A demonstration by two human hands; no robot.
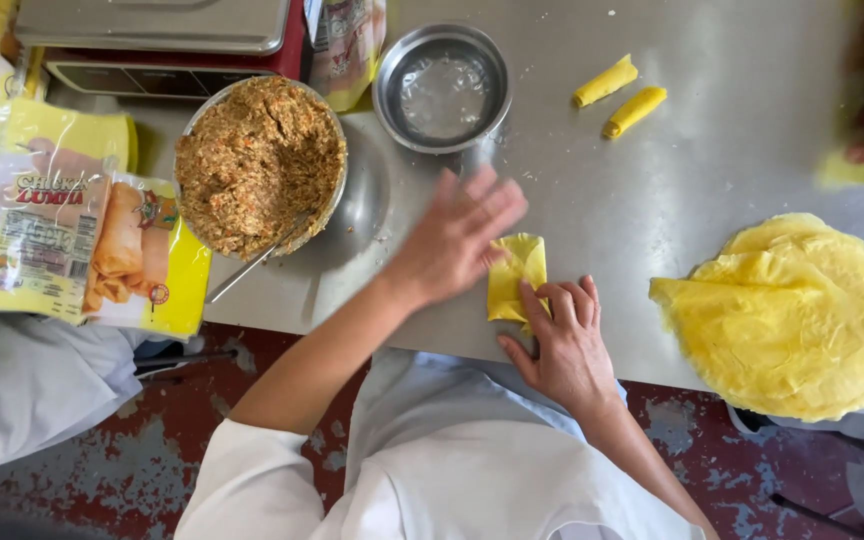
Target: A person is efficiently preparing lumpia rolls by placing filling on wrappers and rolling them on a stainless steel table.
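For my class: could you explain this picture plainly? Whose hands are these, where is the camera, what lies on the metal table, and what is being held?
One camera, worn on a person's head, looks straight down. The left hand and right hand are that person's own, bare. Both rest on a folded yellow wrapper on the steel table; neither has a closed grip. Nearby are a bowl of minced filling, a small bowl of water, two finished rolls, a stack of yellow wrappers, and wrapper packets.

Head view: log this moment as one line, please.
left hand: on folded yellow wrapper, blurred | right hand: fingers pressing wrapper | steel bowl of brown filling: left | stack of yellow wrappers: right
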